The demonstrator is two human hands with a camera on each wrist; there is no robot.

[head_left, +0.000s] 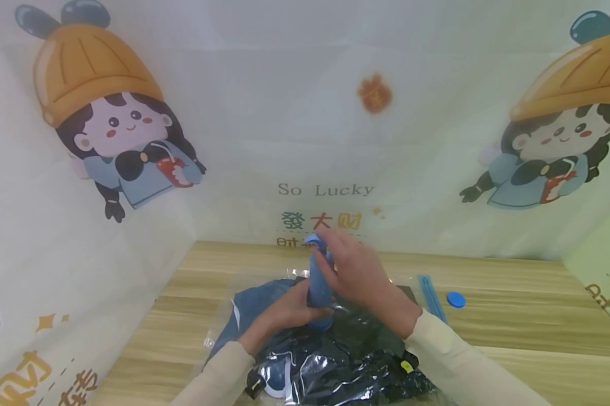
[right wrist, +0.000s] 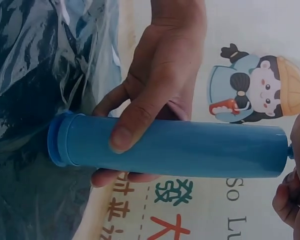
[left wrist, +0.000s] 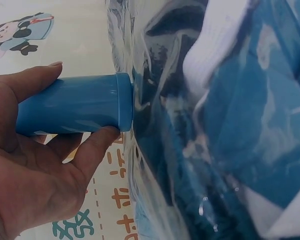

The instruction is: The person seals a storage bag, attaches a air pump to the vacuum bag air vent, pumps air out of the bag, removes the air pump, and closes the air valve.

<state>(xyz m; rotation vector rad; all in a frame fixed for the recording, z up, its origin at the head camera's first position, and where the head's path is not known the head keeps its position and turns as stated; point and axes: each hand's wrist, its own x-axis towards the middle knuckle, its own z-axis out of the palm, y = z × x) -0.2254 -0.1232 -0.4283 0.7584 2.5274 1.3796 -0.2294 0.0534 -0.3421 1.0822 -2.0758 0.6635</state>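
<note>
A blue hand pump [head_left: 319, 285] stands upright on a clear plastic storage bag [head_left: 345, 366] packed with dark and blue clothing. My left hand [head_left: 288, 309] grips the pump's barrel low down; in the right wrist view its thumb lies across the barrel [right wrist: 215, 150], close to the flanged base. Around the pump's top curls my right hand [head_left: 359, 270], and its fingers [right wrist: 290, 200] hold the handle end, which they mostly hide. In the left wrist view the pump's base ring [left wrist: 124, 102] meets the bag's surface [left wrist: 165, 155].
A round blue cap [head_left: 456, 299] lies on the wooden table [head_left: 513, 316] to the right of the bag. Beside the bag's right edge is a narrow blue strip [head_left: 432, 299]. Printed cloth walls [head_left: 244, 141] enclose the table at the back and sides.
</note>
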